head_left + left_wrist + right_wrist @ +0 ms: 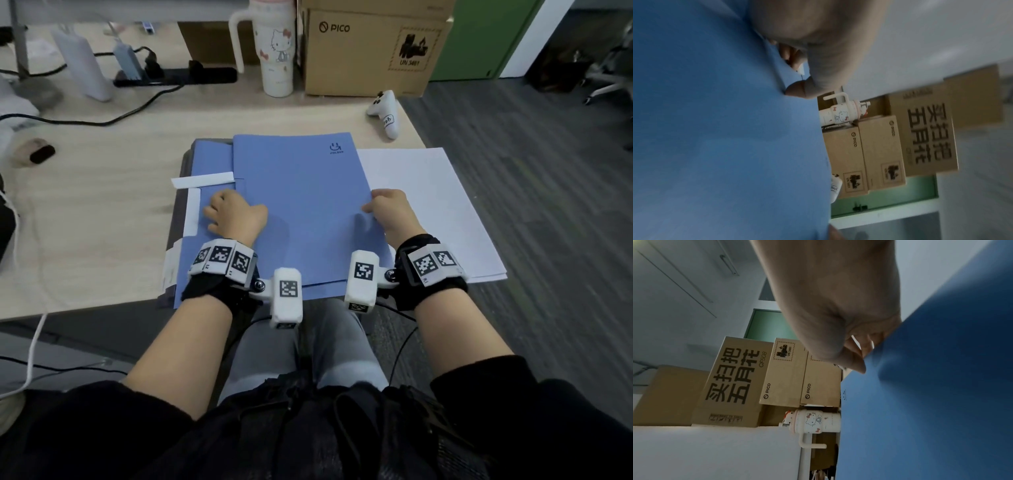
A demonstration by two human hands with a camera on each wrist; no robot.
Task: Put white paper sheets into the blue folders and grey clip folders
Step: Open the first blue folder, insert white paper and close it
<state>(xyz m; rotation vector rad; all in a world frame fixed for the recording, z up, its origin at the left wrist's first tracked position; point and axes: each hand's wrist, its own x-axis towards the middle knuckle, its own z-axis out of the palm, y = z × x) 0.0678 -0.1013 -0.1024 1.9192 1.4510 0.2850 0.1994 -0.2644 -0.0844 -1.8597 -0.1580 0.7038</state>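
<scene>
A blue folder (301, 205) lies closed on top of a pile at the desk's front. Another blue folder (210, 161) pokes out to its left, and a grey clip folder (186, 162) shows under both. My left hand (233, 214) sits at the top folder's left edge, thumb (797, 89) on the cover (715, 129), fingers curled at the edge. My right hand (387, 205) pinches the same folder's right edge (920, 386). To the right, a stack of white paper sheets (431, 205) lies partly beyond the desk edge.
White paper strips (202, 180) stick out at the pile's left. Behind stand a Hello Kitty tumbler (277, 51) and a PICO cardboard box (370, 51). A white controller (385, 113) lies at the desk's right corner. A power strip (174, 77) and cables cross the back left.
</scene>
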